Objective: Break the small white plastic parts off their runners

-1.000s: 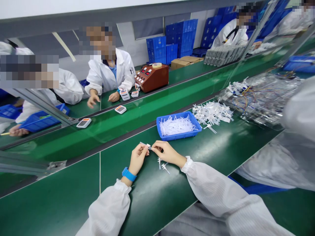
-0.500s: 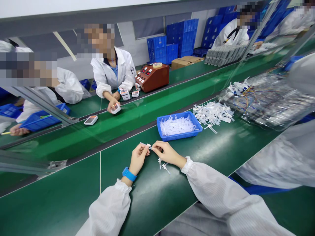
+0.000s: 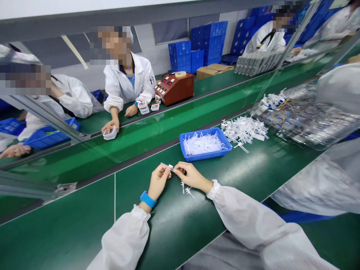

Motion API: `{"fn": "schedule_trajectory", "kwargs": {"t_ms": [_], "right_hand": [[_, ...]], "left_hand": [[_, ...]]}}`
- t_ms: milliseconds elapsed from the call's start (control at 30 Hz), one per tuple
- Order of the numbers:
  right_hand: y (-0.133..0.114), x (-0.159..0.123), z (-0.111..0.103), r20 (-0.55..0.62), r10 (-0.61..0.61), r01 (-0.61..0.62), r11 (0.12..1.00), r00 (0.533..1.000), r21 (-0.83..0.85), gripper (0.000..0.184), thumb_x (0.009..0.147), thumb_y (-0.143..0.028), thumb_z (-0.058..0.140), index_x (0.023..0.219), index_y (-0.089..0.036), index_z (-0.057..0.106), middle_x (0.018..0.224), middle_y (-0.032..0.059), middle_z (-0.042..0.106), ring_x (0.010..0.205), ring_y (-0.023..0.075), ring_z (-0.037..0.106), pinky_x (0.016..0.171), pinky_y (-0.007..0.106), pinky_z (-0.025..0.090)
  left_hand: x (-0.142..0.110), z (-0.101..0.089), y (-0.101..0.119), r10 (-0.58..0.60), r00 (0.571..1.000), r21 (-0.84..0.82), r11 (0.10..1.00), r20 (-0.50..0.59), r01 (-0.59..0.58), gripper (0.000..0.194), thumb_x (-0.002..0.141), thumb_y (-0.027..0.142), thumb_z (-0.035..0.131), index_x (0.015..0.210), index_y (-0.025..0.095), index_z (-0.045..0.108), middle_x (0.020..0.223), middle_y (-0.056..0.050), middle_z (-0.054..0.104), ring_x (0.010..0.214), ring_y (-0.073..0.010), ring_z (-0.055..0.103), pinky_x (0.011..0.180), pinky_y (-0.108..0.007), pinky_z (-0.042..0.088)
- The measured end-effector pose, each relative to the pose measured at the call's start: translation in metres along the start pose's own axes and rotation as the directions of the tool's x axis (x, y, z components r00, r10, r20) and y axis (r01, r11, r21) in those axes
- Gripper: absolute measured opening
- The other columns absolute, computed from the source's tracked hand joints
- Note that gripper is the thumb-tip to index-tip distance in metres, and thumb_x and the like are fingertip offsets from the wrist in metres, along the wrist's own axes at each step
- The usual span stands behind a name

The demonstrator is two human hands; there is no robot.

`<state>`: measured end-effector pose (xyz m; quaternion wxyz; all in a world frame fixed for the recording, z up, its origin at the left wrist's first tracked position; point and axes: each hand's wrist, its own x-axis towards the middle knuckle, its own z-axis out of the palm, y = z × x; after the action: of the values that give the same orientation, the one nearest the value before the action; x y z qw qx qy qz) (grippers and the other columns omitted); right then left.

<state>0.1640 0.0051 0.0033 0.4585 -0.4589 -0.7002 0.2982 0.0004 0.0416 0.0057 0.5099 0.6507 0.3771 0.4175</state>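
My left hand (image 3: 159, 180), a blue band round its wrist, pinches a small white plastic fitting (image 3: 171, 166) with a thin translucent tube sticking out to the left. From the right, the thumb and forefinger of my right hand (image 3: 192, 175) close on the other end of the same fitting; the fingertips hide part of it. Two similar small white pieces, a nearer one (image 3: 190, 193) and another (image 3: 182, 186), lie on the green table just below my right hand. Beyond my hands stands a blue tray (image 3: 206, 155) filled with short translucent tubes.
Right of the tray is a heap of white fittings with tubes (image 3: 244, 129). Clear plastic trays with wired parts (image 3: 312, 116) lie farther right. A green conveyor (image 3: 157, 125) runs behind; across it, a co-worker's hand (image 3: 111, 126) rests on a white device (image 3: 110, 133) near a brown box (image 3: 177, 90).
My hands and the fitting stay almost still. Across the conveyor, a co-worker's hand has moved left to the white device on the belt. Another co-worker at far left has shifted left.
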Motion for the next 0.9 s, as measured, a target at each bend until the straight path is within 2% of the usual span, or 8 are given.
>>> {"fn": "schedule_trajectory", "kwargs": {"t_ms": [900], "right_hand": [[0.0028, -0.0010, 0.0020, -0.006, 0.027, -0.027, 0.999, 1.000, 0.034, 0.021, 0.091, -0.026, 0.047, 0.074, -0.017, 0.056, 0.071, -0.0010, 0.053, 0.063, 0.0104, 0.048, 0.060, 0.022, 0.038]], "left_hand": [[0.0005, 0.0010, 0.0008, -0.030, 0.999, -0.008, 1.000, 0.034, 0.030, 0.027, 0.082, 0.041, 0.062, 0.072, 0.016, 0.057, 0.061, 0.003, 0.054, 0.056, -0.0095, 0.050, 0.057, -0.022, 0.042]]}}
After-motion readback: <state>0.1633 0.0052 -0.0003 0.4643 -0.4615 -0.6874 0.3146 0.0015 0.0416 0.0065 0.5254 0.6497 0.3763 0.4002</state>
